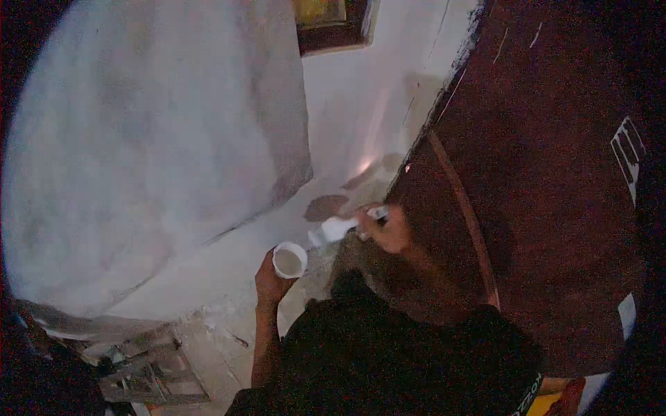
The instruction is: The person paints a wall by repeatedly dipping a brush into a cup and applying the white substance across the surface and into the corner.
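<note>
My left hand [272, 279] is closed around a white cup [290, 260], whose round opening faces up toward me. Pale, greyish stuff shows inside the cup. Just right of it, my right hand [383, 230] grips what looks like a paintbrush [338, 228] with a white end pointing left toward the cup. Motion smears the brush, so its exact shape is unclear. Behind both hands is a whitish wall [361, 104], with a darker brown-grey patch [326, 206] close to the brush.
A large dark red surface [555, 208] meets the white along a rough edge on the right. At the left stands a broad pale surface [159, 139]. A framed opening [336, 24] is at the top. Cluttered items [149, 371] lie on the floor at lower left.
</note>
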{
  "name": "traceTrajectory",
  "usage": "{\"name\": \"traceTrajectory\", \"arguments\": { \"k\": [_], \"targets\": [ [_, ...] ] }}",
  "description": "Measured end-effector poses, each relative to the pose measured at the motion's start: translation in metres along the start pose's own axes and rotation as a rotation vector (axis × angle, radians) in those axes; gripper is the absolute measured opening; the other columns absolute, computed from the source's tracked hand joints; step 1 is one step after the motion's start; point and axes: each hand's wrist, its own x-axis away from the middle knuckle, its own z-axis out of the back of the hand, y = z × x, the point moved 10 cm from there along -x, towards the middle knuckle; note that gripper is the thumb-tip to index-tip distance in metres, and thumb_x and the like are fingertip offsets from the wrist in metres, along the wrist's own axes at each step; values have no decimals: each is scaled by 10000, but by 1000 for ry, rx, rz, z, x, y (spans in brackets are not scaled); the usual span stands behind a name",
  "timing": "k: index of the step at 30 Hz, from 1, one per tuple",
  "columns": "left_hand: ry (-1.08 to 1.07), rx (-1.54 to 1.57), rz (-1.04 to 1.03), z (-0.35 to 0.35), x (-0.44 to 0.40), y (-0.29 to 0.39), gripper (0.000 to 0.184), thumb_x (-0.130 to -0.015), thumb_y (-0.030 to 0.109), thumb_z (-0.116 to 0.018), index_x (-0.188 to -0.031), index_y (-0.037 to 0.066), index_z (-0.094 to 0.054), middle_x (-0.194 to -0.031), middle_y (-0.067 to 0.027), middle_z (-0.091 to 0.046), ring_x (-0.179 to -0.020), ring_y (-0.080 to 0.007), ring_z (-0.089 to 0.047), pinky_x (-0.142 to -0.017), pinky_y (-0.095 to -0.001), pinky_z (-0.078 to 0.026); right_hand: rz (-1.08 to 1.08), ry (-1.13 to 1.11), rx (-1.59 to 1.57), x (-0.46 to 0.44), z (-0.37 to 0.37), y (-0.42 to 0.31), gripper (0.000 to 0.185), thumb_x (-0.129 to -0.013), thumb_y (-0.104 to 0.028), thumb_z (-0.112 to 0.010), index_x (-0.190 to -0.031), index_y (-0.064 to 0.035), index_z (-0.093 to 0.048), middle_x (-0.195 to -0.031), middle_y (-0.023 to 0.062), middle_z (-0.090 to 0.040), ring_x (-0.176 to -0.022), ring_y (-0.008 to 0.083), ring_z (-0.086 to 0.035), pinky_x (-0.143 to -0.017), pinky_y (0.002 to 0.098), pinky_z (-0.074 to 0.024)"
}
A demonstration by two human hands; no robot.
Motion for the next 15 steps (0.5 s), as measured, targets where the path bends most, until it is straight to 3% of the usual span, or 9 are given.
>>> {"name": "traceTrajectory", "arguments": {
  "k": [1, 3, 5, 7, 8, 10, 12, 14, 15],
  "targets": [
    [14, 27, 33, 3, 3, -6, 806, -673, 336, -931, -1345, 86, -563, -1250, -163, -676, -1134, -389, -663, -924, -457, -556, -5, 51, 30, -14, 22, 11, 217, -1001, -199, -676, -1060, 4, -727, -836, 87, -741, -717, 127, -699, -576, 288, -571],
    [41, 13, 41, 15, 11, 0, 827, -667, 347, -934, -1351, 83, -551, -1244, -170, -676, -1136, -394, -661, -921, -466, -556, -90, 175, 8, -21, 69, -41, 214, -1004, -175, -673, -1095, 11, -725, -925, 106, -750, -731, 130, -697, -606, 289, -581],
    [21, -107, 51, 10, 22, -24, 868, -655, 374, -944, -1360, 87, -527, -1232, -189, -673, -1137, -399, -658, -915, -480, -557, 230, 267, -18, -46, 112, -62, 199, -988, -162, -694, -1114, -15, -742, -1008, 106, -750, -848, 135, -702, -717, 297, -594],
    [-4, -64, 76, 4, 32, -39, 868, -654, 378, -946, -1358, 88, -528, -1234, -194, -670, -1139, -399, -657, -915, -485, -557, 459, 243, 526, -49, 124, -141, 168, -968, -145, -714, -1109, -71, -766, -1068, 82, -746, -960, 160, -686, -869, 348, -580],
    [-41, -18, 113, 4, 32, -37, 869, -652, 381, -948, -1355, 89, -528, -1236, -198, -667, -1142, -400, -655, -915, -490, -556, 466, 250, 525, -64, 139, -148, 168, -968, -145, -714, -1109, -71, -766, -1068, 82, -746, -960, 160, -686, -869, 348, -580],
    [-61, -66, 55, 0, 35, -24, 872, -650, 394, -949, -1352, 91, -529, -1237, -195, -668, -1140, -397, -657, -911, -489, -558, 321, 162, 155, -101, 166, -136, 165, -957, -154, -720, -1105, -110, -779, -1084, 66, -752, -1023, 182, -677, -971, 401, -542],
    [-110, -13, 80, -12, 40, -32, 861, -651, 410, -949, -1339, 93, -540, -1241, -186, -671, -1139, -391, -660, -911, -488, -558, 480, 222, 673, -79, 156, -234, 185, -963, -163, -707, -1125, -98, -770, -1140, 67, -751, -1052, 182, -681, -992, 401, -533],
    [-84, 74, 52, -10, 42, -21, 860, -648, 443, -948, -1329, 103, -550, -1245, -173, -675, -1142, -380, -663, -920, -481, -557, 537, 311, 852, -88, 173, -278, 207, -967, -161, -697, -1151, -90, -762, -1186, 87, -744, -1089, 177, -683, -987, 369, -536],
    [-101, 67, 54, -14, 41, -18, 862, -646, 456, -947, -1326, 103, -552, -1242, -167, -679, -1144, -377, -663, -923, -478, -557, 619, 363, 715, -115, 205, -286, 216, -964, -163, -703, -1161, -99, -761, -1188, 95, -744, -1087, 179, -688, -975, 359, -541]
  ]
}}
